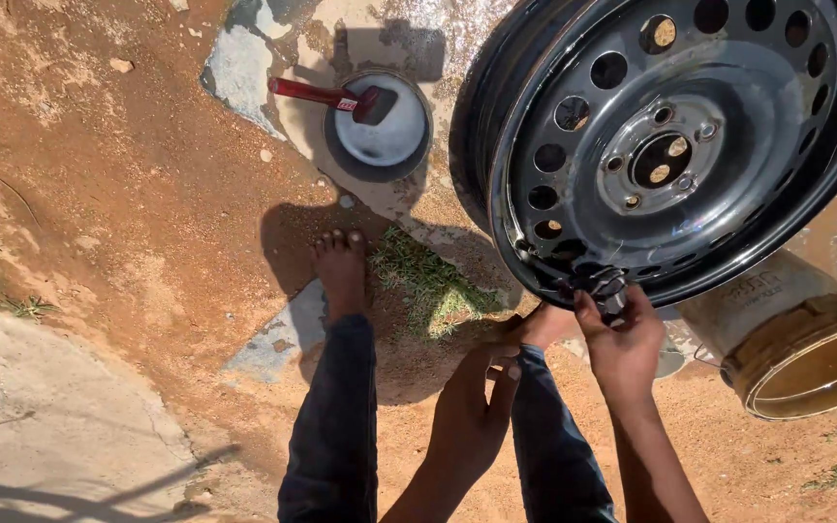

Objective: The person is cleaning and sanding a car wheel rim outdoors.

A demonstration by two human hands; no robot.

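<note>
A: What does the head view show up close?

B: A black steel rim (670, 145) stands on edge at the upper right, wet and shiny, with a ring of round holes around its hub. Its lower edge sits just above the person's hands.

A: And the right hand (622, 344)?

B: It is raised to the rim's lower edge, and its fingers (588, 308) are pinched on a small dark piece (607, 284) that sits at the rim's lip. What that piece is, I cannot tell.

A: The left hand (472, 412)?

B: Lower and to the left, apart from the rim. It hangs loose with the fingers (506, 373) gently curled, holding nothing.

A: What lies around?

B: Red dirt ground (128, 194) with a patch of grass (428, 281). One bare foot (341, 266) stands left of the grass, with dark trouser legs (336, 426) below it. Farther up, a round dark pan (385, 131) of water lies with a red-handled brush (336, 97) resting across it. At the right, a tan bucket (796, 339) lies on its side, just below the rim.
</note>
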